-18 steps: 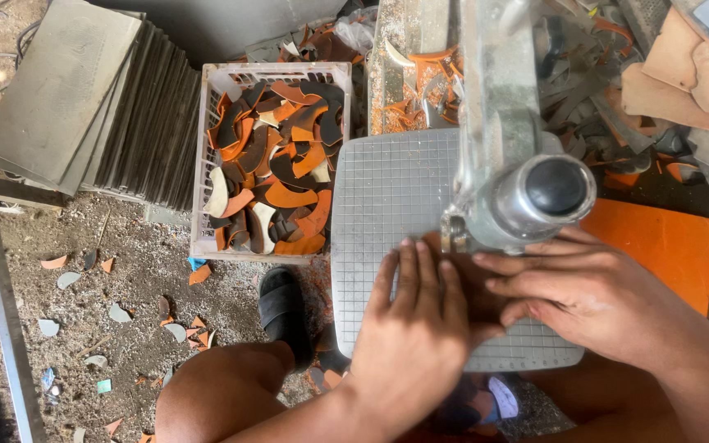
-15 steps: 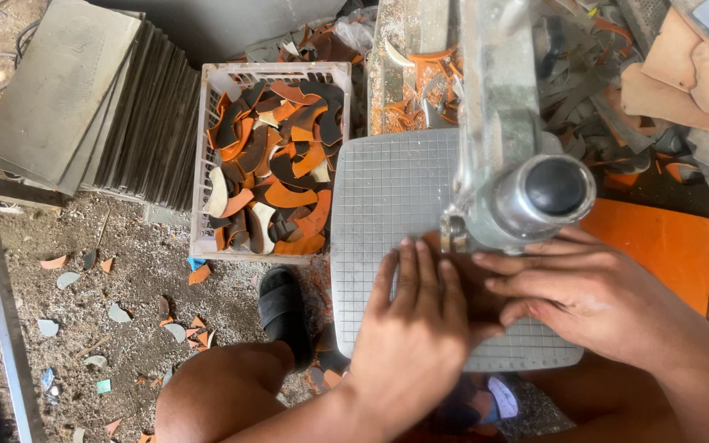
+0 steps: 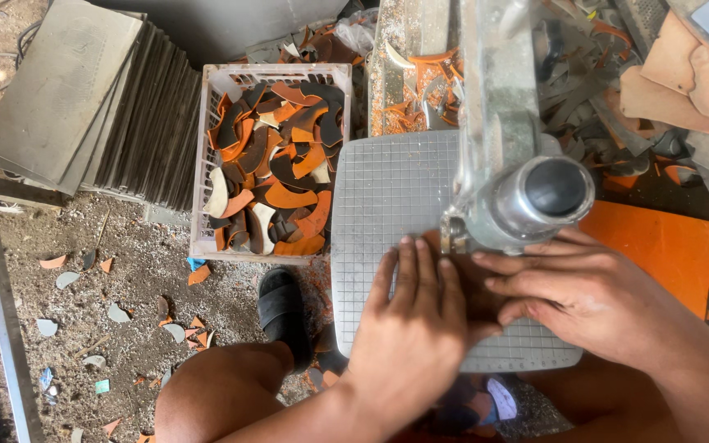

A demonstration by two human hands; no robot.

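Both hands flat on gridded tabletop (image 3: 387,197).
Left hand (image 3: 412,328) beside right hand (image 3: 584,295), under machine head (image 3: 527,197); scrap crate (image 3: 272,164) at 10 o'clock.

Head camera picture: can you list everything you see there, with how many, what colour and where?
grey gridded metal work table: one, centre
metal cutting machine head: one, silver, above the table
white plastic crate: one, left of the table, full of orange, black and cream curved offcuts
grey flat slabs: a stack, upper left
orange flat sheet: one, right
scattered scraps: many, on the dirt floor
black sandal: one, below the crate
left hand: flat on the table
right hand: flat beside it
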